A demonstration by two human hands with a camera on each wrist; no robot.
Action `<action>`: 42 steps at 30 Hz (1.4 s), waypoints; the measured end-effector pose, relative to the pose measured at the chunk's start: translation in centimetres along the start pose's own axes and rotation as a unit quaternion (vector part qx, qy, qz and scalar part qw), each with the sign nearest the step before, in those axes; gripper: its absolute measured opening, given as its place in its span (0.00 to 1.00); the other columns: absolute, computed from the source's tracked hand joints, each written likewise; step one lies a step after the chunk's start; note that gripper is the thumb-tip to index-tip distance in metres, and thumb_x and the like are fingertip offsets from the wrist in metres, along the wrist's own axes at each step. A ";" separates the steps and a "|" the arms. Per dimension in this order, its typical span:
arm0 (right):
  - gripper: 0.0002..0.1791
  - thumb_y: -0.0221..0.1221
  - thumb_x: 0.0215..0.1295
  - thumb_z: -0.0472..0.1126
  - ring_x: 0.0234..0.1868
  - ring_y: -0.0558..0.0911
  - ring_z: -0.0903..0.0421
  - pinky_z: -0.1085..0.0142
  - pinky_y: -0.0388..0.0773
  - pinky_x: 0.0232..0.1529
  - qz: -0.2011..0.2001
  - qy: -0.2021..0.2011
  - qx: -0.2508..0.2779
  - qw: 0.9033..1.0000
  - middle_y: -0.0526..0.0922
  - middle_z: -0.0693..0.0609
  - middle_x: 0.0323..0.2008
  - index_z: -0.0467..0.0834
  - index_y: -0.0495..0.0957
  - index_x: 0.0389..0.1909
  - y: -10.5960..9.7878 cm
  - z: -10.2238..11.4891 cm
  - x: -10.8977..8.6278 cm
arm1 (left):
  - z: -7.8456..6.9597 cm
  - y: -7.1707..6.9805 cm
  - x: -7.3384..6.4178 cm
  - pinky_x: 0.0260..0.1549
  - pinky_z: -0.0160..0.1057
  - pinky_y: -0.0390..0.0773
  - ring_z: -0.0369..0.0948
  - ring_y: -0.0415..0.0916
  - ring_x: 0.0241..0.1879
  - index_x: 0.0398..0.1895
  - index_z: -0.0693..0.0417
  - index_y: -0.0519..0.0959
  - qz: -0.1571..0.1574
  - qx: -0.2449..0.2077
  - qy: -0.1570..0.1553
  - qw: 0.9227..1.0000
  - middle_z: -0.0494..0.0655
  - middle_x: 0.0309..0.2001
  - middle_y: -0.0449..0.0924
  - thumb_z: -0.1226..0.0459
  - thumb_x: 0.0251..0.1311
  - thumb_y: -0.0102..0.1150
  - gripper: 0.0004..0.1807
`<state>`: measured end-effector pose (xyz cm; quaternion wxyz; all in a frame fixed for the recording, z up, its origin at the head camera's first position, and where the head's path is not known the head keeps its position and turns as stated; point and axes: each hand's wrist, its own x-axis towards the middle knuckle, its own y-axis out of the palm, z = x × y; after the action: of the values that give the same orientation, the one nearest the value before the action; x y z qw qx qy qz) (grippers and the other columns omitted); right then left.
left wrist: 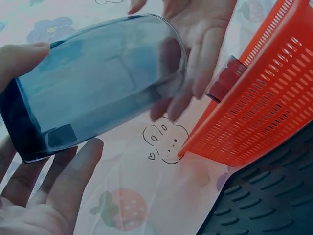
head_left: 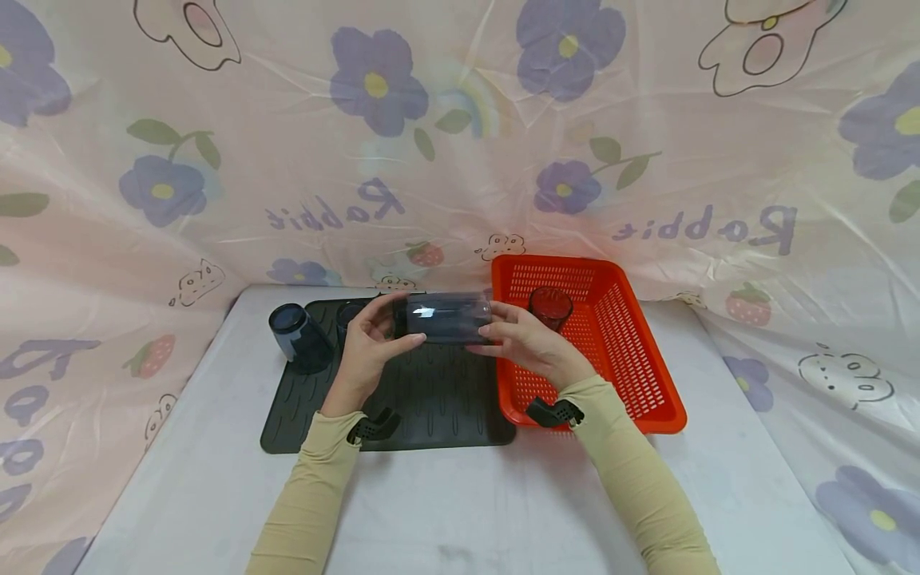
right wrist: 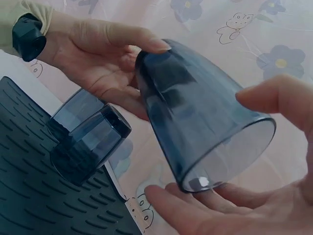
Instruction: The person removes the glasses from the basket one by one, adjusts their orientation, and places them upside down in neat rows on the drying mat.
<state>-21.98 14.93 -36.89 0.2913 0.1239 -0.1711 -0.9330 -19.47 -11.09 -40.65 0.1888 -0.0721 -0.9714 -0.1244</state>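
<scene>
A blue-tinted drinking glass (head_left: pixel 449 318) lies sideways in the air between both hands, above the dark ridged mat (head_left: pixel 446 399). My left hand (head_left: pixel 362 351) grips its thick base end, thumb on one side and fingers on the other. At the open rim, my right hand (head_left: pixel 535 343) holds the glass between thumb and fingers; the right wrist view shows the thumb (right wrist: pixel 264 97) along the wall near the mouth. Two more blue glasses stand upside down at the mat's left: one glass (head_left: pixel 300 339) in plain sight, another glass (head_left: pixel 348 313) partly behind my left hand.
An orange-red perforated plastic basket (head_left: pixel 650 359) stands right of the mat, under my right forearm. Inside it, toward the back left, sits a glass (head_left: pixel 550 307) that looks red. A printed sheet (head_left: pixel 446 160) hangs behind the white table (head_left: pixel 446 511).
</scene>
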 end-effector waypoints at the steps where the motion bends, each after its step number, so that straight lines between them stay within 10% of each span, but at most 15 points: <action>1: 0.32 0.54 0.64 0.29 0.54 0.76 0.48 0.44 0.66 0.61 0.002 0.001 -0.003 1.000 0.73 0.44 0.57 0.39 0.58 0.69 0.0 0.0 0.0 | -0.1 0.0 0.0 0.43 0.38 0.80 0.49 0.73 0.51 0.63 0.62 0.70 -0.001 0.000 0.001 1.000 0.56 0.56 0.71 0.81 0.46 0.68 0.36; 28: 0.30 0.51 0.69 0.35 0.69 0.59 0.39 0.46 0.58 0.66 -0.026 -0.060 -0.065 0.996 0.58 0.36 0.69 0.39 0.57 0.70 -2.8 2.5 -2.1 | -0.3 -1.6 -0.2 0.43 0.42 0.82 0.51 0.75 0.52 0.63 0.60 0.70 -0.002 0.017 -0.016 1.000 0.57 0.59 0.67 0.80 0.46 0.69 0.37; 42: 0.25 0.47 0.72 0.34 0.69 0.60 0.39 0.46 0.56 0.66 -0.041 -0.111 -0.058 0.991 0.58 0.36 0.69 0.40 0.60 0.69 -4.9 4.8 -3.8 | 0.4 -2.6 -0.3 0.40 0.39 0.82 0.48 0.76 0.49 0.64 0.55 0.72 -0.023 0.106 -0.031 0.994 0.53 0.57 0.71 0.74 0.46 0.73 0.37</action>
<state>-22.97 22.17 -33.94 0.2384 0.0090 -0.1429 -0.9605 -19.77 -13.51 -41.67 0.1626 -0.0330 -0.9859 -0.0226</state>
